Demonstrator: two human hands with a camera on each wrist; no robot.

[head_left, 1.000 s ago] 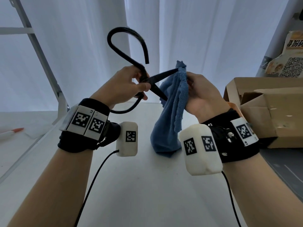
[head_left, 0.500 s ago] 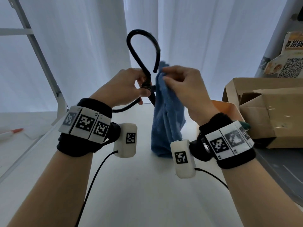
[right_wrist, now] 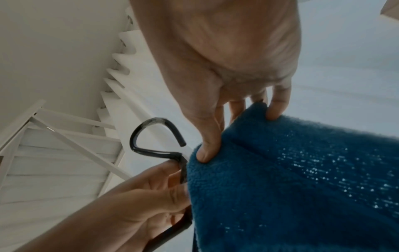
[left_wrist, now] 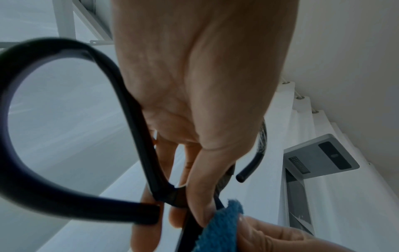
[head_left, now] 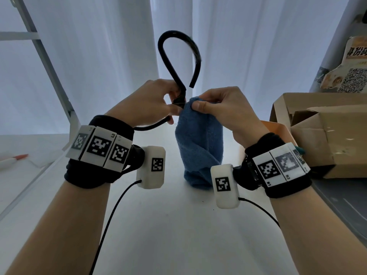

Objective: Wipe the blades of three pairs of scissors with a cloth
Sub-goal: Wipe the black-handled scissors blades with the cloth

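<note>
Black scissors [head_left: 173,62] with two big loop handles are held up over the white table [head_left: 178,225]; one loop points up, the other curves down to the left. My left hand [head_left: 151,105] grips them at the pivot [left_wrist: 172,197]. A blue cloth [head_left: 198,143] hangs from my right hand [head_left: 220,105], which pinches its top edge [right_wrist: 218,153] right against the pivot. The blades are hidden inside the cloth. In the right wrist view my thumb presses into the cloth beside the upper loop [right_wrist: 149,136].
An open cardboard box [head_left: 325,133] stands at the right, with an orange object [head_left: 276,130] beside it. A white metal frame [head_left: 51,72] rises at the left, near a pen with a red tip [head_left: 14,158]. White curtains hang behind.
The open blades have gone into the cloth. My right hand turned over and moved left and down to the pivot, and the upper handle loop swung from the left to upright.
</note>
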